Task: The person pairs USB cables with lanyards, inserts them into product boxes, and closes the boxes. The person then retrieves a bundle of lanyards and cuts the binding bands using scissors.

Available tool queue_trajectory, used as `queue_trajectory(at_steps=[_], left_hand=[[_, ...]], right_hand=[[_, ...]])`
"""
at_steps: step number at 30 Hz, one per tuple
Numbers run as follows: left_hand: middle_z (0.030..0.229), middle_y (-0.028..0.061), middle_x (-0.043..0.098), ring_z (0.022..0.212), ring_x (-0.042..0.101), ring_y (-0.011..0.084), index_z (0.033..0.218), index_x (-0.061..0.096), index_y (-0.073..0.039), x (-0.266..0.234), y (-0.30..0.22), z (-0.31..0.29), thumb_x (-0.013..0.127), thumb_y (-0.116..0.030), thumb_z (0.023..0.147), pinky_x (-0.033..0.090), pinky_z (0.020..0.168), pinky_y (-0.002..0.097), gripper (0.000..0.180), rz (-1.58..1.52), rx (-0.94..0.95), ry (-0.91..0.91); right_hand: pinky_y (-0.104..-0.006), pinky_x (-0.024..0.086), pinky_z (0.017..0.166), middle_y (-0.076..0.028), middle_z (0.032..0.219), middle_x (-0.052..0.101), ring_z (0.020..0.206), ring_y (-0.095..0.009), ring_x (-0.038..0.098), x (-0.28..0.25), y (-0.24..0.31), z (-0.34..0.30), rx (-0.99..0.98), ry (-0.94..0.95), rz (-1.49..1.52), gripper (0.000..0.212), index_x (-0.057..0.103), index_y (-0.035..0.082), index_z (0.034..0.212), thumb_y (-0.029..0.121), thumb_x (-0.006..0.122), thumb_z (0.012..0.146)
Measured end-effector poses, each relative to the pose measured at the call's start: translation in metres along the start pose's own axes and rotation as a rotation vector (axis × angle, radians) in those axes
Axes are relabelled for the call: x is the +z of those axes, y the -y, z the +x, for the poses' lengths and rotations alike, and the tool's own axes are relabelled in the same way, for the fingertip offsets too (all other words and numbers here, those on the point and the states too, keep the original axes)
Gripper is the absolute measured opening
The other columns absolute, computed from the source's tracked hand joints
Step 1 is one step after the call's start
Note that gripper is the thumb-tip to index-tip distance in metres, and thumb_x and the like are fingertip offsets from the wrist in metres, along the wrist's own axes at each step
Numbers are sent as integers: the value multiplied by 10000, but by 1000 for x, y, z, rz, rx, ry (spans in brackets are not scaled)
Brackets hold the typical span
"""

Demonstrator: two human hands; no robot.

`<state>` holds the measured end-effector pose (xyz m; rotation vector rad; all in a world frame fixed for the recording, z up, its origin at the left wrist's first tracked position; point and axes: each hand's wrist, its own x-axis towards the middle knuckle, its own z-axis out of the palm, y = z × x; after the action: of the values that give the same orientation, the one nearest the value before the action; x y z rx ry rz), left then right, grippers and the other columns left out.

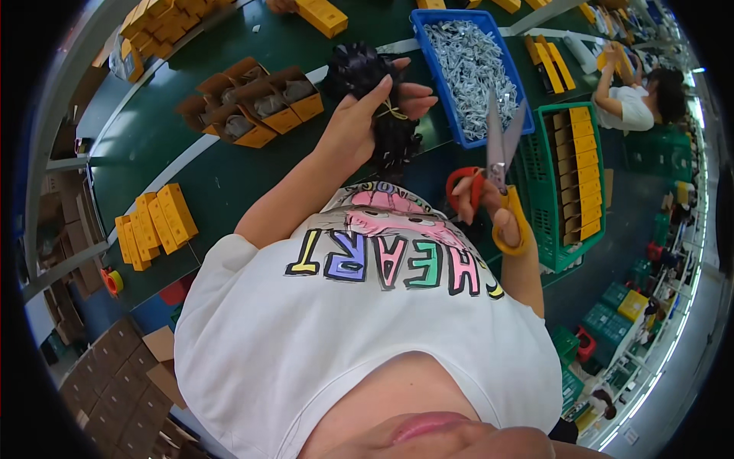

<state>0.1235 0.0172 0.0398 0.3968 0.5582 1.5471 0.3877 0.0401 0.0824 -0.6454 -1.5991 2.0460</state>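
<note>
My left hand (363, 115) is closed around a bundle of shiny black pieces (356, 67), bound at the middle by a thin yellowish band. Black ends stick out above and below the grip; whether they are cables or strips I cannot make out. My right hand (501, 218) grips a pair of scissors (497, 153) by one red and one yellow handle loop. The scissor blades are spread apart and point away from me, to the right of the bundle and apart from it. They overlap the near right part of a blue bin (451, 14) full of small clear-wrapped pieces.
Opened yellow boxes (279, 121) with grey bagged items stand left of the bundle. Closed yellow boxes (174, 218) sit nearer left on the green table (214, 172). A green crate (564, 262) holds a row of boxes at right. Another person (638, 107) works at far right.
</note>
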Motion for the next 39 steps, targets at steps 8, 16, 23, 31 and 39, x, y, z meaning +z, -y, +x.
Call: queue_trajectory(at_steps=[8, 16, 23, 31, 39], left_hand=[[1267, 232, 587, 1197, 588, 332, 1439, 356, -8, 38, 3, -11, 300, -340, 1069, 447, 1076, 412, 500, 42, 59, 44], [1253, 209, 608, 1183, 599, 316, 1445, 362, -27, 50, -3, -23, 306, -336, 1070, 449, 1072, 392, 489, 35, 114, 16], [1250, 222, 607, 1190, 596, 310, 1448, 361, -39, 44, -6, -22, 305, -324, 1074, 445, 1066, 375, 474, 54, 169, 0], [1243, 191, 613, 1191, 589, 275, 1437, 360, -53, 49, -4, -22, 287, -395, 1071, 461, 1024, 344, 507, -15, 224, -94], [1178, 154, 635, 1106, 599, 178, 1319, 464, -12, 29, 19, -20, 259, -480, 1060, 467, 981, 306, 573, 400, 231, -23]], right_hand=[[-272, 382, 611, -29, 719, 490, 652, -123, 459, -6, -13, 0, 189, 290, -348, 836, 538, -17, 1126, 738, 628, 778], [-272, 360, 594, -26, 693, 476, 638, -129, 441, -17, -10, 5, 203, 258, -401, 880, 559, -2, 1115, 798, 593, 749], [-266, 337, 579, -8, 681, 444, 630, -110, 423, -15, -2, 23, 237, 295, -430, 897, 579, -3, 1105, 813, 594, 733], [-246, 323, 560, 1, 677, 463, 622, -99, 423, -15, -19, 42, 201, 285, -428, 951, 582, 0, 1053, 875, 567, 682], [-225, 328, 539, 22, 630, 468, 581, -72, 433, -2, -41, 56, 170, 240, -246, 953, 558, -2, 968, 907, 522, 684]])
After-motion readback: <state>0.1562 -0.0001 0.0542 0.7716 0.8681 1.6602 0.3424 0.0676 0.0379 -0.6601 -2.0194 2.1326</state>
